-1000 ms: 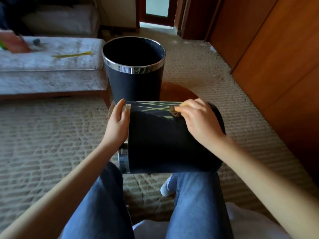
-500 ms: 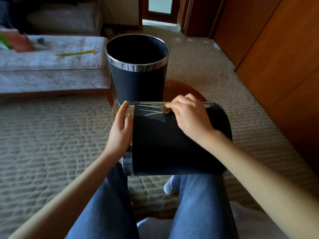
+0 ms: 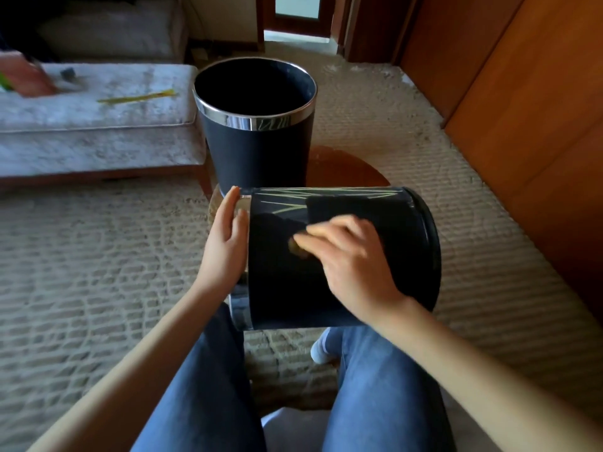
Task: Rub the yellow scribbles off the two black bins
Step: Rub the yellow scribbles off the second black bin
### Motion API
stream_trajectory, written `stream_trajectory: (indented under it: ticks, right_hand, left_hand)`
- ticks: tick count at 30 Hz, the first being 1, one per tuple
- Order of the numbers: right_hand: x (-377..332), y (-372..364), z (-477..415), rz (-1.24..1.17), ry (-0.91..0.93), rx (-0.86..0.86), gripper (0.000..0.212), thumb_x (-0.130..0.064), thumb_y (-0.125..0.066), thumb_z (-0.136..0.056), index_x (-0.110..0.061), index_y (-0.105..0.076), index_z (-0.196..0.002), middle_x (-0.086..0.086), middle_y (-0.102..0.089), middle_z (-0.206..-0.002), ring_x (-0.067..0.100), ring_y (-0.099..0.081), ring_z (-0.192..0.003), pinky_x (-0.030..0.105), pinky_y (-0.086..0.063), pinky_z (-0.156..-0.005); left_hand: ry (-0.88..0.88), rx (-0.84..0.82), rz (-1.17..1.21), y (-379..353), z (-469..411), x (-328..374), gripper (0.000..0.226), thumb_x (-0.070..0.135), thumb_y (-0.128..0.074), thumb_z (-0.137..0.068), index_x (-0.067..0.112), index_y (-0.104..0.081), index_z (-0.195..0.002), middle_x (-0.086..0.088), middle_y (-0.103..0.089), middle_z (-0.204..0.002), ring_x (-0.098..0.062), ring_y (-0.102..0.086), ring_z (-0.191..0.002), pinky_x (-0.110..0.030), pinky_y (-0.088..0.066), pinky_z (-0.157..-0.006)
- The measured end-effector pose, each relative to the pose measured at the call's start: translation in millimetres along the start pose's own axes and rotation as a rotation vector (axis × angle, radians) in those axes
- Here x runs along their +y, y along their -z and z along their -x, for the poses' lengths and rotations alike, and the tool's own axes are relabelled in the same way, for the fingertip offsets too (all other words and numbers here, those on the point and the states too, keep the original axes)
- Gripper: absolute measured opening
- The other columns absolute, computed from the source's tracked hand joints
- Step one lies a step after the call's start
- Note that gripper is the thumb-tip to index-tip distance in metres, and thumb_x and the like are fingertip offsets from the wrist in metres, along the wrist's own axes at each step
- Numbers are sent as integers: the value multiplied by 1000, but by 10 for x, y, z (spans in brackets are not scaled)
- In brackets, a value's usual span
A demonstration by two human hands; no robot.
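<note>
Bin (image 3: 401, 249) on side, mid-rub: right grip (image 3: 346, 256) pinches pad (image 3: 295, 248); left grip (image 3: 225, 238) flat on rim (image 3: 240, 309). Next: scribbles (image 3: 293, 194), twelve o'clock.

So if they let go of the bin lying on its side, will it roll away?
Probably. The bin is round and lies on its side, so it could roll; the left hand presses flat on its rim end, likely steadying it while the right hand rubs with a small pad. Its glossy side may be slippery.
</note>
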State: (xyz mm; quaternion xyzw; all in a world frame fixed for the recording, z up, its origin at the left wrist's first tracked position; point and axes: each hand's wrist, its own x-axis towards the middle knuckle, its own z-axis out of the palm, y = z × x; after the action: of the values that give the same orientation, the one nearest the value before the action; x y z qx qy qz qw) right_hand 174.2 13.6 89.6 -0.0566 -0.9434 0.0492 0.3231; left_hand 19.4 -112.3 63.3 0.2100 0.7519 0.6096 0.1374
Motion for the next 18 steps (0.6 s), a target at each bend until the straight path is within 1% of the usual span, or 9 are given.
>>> stream_trajectory:
  ticks: [3,6,7,9,11,13,15,16,18]
  right_hand:
    - [120,-153,-618,-23,-88,-127,32,8,-61,-81,-15,-77,-97,5,-68,-88,34,-55,-79,46,-50,-66]
    - [203,-204,-936,-6,-170,-297,33,6,-59,-86,-15,-76,-104,7,-67,-93,35,-53,-84,49,-51,-71]
    - [183,-200,-912,0,-167,-280,33,7,-58,-86,-15,-76,-103,7,-67,-92,34,-53,-83,49,-51,-70]
    - [82,-153,-656,-3,-130,-151,31,7,-59,-83,-13,-76,-98,7,-67,-88,33,-54,-79,47,-50,-68]
    - [-75,-78,-215,-42,-50,-62,28,2,-58,-88,-14,-76,-101,4,-70,-96,31,-58,-84,45,-48,-77]
    - [-197,3,175,-25,121,-46,25,-5,-54,-96,-14,-76,-107,4,-72,-107,27,-61,-93,43,-47,-85]
    - [-182,24,320,45,275,-42,25,-8,-52,-101,-14,-75,-109,4,-72,-112,25,-62,-96,40,-47,-88]
    - [-161,4,292,63,296,-25,25,-8,-52,-102,-14,-75,-109,3,-72,-111,25,-63,-95,39,-47,-87]
    - [-178,-64,98,60,244,8,25,-6,-52,-100,-14,-75,-108,3,-72,-107,26,-64,-90,40,-46,-82]
  left_hand:
    - [0,-13,1,5,-5,-3,45,26,-39,-107,22,-37,-151,2,-44,-153,-11,-37,-143,-41,-28,-121]
    - [10,-21,4,8,1,1,45,27,-38,-107,24,-36,-152,2,-44,-153,-11,-38,-142,-42,-29,-120]
    - [16,-18,9,9,-2,-3,45,28,-38,-107,24,-37,-152,2,-44,-153,-12,-39,-142,-43,-30,-120]
    - [30,-14,33,-1,-30,-4,45,29,-39,-106,24,-38,-151,2,-45,-153,-12,-39,-142,-43,-30,-120]
    - [42,-10,51,-14,-63,-1,44,28,-40,-106,23,-39,-151,2,-44,-153,-11,-37,-143,-41,-27,-121]
    - [41,-12,49,-12,-53,10,44,27,-39,-107,22,-38,-151,2,-42,-154,-9,-36,-143,-39,-26,-122]
    - [23,-18,47,-5,-8,11,44,26,-39,-107,23,-37,-151,3,-42,-154,-9,-36,-143,-38,-26,-122]
    - [13,-22,46,-3,7,-11,44,26,-38,-107,23,-36,-151,2,-43,-154,-9,-36,-143,-39,-26,-121]
    - [7,-18,47,8,21,-52,44,25,-37,-107,23,-36,-151,-1,-44,-153,-14,-38,-143,-42,-28,-121]
